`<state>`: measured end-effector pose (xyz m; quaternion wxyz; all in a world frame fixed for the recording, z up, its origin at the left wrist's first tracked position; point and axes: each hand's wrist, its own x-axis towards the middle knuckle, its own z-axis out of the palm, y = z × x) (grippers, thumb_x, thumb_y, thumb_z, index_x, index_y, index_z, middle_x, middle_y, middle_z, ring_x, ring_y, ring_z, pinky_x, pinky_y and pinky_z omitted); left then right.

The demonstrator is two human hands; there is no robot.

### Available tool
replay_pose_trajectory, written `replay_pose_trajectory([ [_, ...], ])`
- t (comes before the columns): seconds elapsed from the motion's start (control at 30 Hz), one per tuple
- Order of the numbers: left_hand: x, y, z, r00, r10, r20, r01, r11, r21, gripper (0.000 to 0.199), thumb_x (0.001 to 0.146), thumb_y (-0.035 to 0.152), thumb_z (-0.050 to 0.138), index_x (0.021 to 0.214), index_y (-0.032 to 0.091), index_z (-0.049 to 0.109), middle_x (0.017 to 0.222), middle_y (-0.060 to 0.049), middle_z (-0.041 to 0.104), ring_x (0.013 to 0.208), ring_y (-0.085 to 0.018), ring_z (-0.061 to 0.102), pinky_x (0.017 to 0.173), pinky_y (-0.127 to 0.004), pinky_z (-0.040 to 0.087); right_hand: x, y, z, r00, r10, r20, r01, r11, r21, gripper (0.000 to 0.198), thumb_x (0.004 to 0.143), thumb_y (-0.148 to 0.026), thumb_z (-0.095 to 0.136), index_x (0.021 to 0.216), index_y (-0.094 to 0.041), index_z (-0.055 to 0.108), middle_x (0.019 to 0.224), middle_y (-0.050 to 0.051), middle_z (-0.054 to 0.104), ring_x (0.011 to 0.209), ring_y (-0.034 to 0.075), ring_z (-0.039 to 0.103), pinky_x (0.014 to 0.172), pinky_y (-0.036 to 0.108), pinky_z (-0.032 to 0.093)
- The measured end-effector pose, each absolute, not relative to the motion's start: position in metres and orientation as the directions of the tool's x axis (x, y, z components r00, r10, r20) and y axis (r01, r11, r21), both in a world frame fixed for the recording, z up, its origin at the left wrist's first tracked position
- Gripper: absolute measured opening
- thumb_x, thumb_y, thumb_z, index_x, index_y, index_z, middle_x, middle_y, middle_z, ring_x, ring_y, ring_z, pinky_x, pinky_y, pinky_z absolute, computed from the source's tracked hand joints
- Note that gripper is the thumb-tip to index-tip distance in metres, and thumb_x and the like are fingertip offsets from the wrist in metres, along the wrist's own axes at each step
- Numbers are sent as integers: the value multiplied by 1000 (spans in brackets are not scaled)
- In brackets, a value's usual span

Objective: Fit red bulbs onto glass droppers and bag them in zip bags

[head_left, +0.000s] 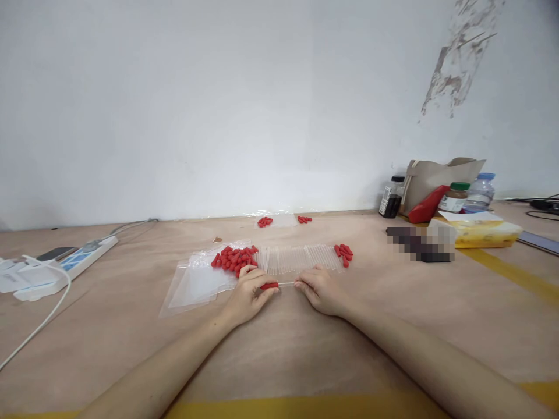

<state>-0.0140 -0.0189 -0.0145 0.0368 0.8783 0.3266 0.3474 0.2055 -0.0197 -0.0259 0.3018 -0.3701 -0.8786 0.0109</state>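
Note:
Between thumb and fingers, my left hand (253, 293) pinches a small red bulb (269, 286). A thin clear tube (286, 284) runs from the bulb's open end to my right hand (321, 290), whose fingers are closed on it. Whether the tube sits inside the bulb or only touches it, I cannot tell. Just beyond my hands lies a row of thin clear tubes (297, 259) side by side. A heap of red bulbs (233, 259) rests at the row's left end, on clear plastic bags (196, 282). Several more red bulbs (345, 254) lie at its right end.
Two small groups of red bulbs (264, 222) lie near the wall on clear plastic. A white power strip (65, 273) with plugs and a cable is at left. At right stand a dark bottle (392, 198), a jar (454, 198), a grey bag (437, 177) and a yellow tissue pack (484, 231).

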Motion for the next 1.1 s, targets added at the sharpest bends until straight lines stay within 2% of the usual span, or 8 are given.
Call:
replay_pose_trajectory([
  [0.13, -15, -17, -15, 495, 617, 612, 587, -756, 288, 13, 83, 29, 53, 92, 22, 61, 82, -1, 65, 78, -16, 55, 86, -37, 32, 204, -25, -16, -556, 639, 532, 705, 701, -105, 22, 86, -27, 42, 79, -18, 60, 79, 5, 60, 78, 15, 51, 71, 30, 29],
  [0.2, -17, -17, -17, 445, 636, 631, 622, -726, 293, 25, 81, 31, 55, 105, 23, 56, 91, -4, 63, 87, -19, 54, 86, -37, 33, 205, -26, -12, -546, 650, 529, 731, 678, -78, 21, 85, -27, 44, 75, -18, 61, 77, 5, 61, 78, 16, 51, 71, 31, 28],
  [0.3, -22, -16, -20, 369, 675, 639, 673, -668, 317, 42, 79, 30, 57, 118, 23, 45, 105, -6, 56, 97, -22, 50, 85, -38, 36, 215, -18, -10, -346, 757, 554, 825, 527, -206, 21, 81, -28, 47, 71, -19, 63, 74, 4, 63, 75, 17, 53, 71, 31, 29],
  [0.43, -26, -13, -21, 348, 683, 642, 716, -636, 289, 28, 78, 25, 56, 106, 23, 53, 103, -6, 54, 100, -23, 48, 87, -40, 35, 245, 5, -11, 128, 878, 461, 883, 111, -456, 25, 77, -32, 46, 65, -19, 62, 67, 4, 64, 65, 16, 55, 63, 27, 32],
  [0.5, -26, -13, -22, 366, 677, 638, 716, -643, 272, 19, 78, 24, 55, 97, 22, 58, 100, -6, 54, 99, -23, 48, 86, -40, 36, 259, 16, -13, 260, 886, 383, 875, -49, -481, 28, 77, -36, 45, 62, -19, 62, 64, 5, 63, 63, 17, 55, 61, 27, 32],
  [0.57, -25, -13, -22, 383, 678, 627, 713, -649, 266, 14, 78, 24, 54, 90, 23, 61, 99, -5, 54, 98, -23, 49, 86, -41, 36, 268, 22, -15, 312, 893, 323, 879, -144, -454, 31, 76, -40, 45, 59, -20, 61, 61, 5, 63, 63, 18, 56, 62, 28, 32],
  [0.9, -23, -15, -19, 400, 697, 595, 713, -645, 276, 10, 78, 24, 54, 81, 22, 64, 92, -5, 56, 92, -22, 51, 82, -40, 38, 266, 22, -20, 267, 917, 296, 921, -152, -357, 30, 76, -39, 44, 60, -19, 60, 67, 5, 63, 69, 21, 58, 73, 35, 32],
  [1.1, -22, -18, -16, 414, 708, 572, 708, -646, 287, 11, 78, 25, 53, 79, 22, 64, 91, -4, 57, 89, -21, 52, 80, -38, 39, 274, 25, -13, 319, 896, 307, 891, -174, -418, 34, 73, -50, 47, 61, -21, 61, 66, 5, 63, 71, 21, 57, 72, 35, 33],
])
